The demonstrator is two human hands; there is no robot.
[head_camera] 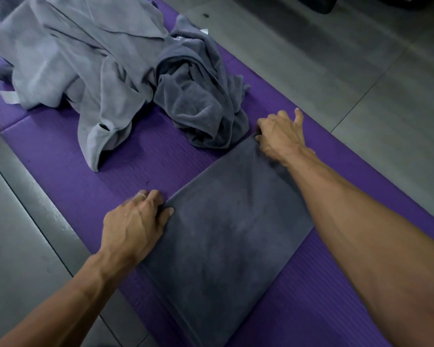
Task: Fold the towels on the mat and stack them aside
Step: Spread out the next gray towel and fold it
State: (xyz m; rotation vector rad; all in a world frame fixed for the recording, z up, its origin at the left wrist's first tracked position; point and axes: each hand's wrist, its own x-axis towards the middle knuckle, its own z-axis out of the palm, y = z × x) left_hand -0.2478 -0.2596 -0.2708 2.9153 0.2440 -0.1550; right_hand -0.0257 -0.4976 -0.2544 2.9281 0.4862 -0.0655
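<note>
My left hand (133, 221) and right hand (278, 136) each pinch a far corner of the dark towel (226, 236), grip clenched, keeping it square on the mat (73, 171).

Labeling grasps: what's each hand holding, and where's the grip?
Both hold the flat dark grey towel by its far corners: left hand pinches the far-left corner, right hand the far-right one.

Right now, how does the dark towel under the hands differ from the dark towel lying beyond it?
The flat dark towel is spread smooth in a neat rectangle; the crumpled dark towel sits bunched in loose folds. The left hand and right hand each grip a far corner of the flat one; nothing holds the crumpled one, which lies against the light grey towels. Both are dark grey and lie on the purple mat.
</note>
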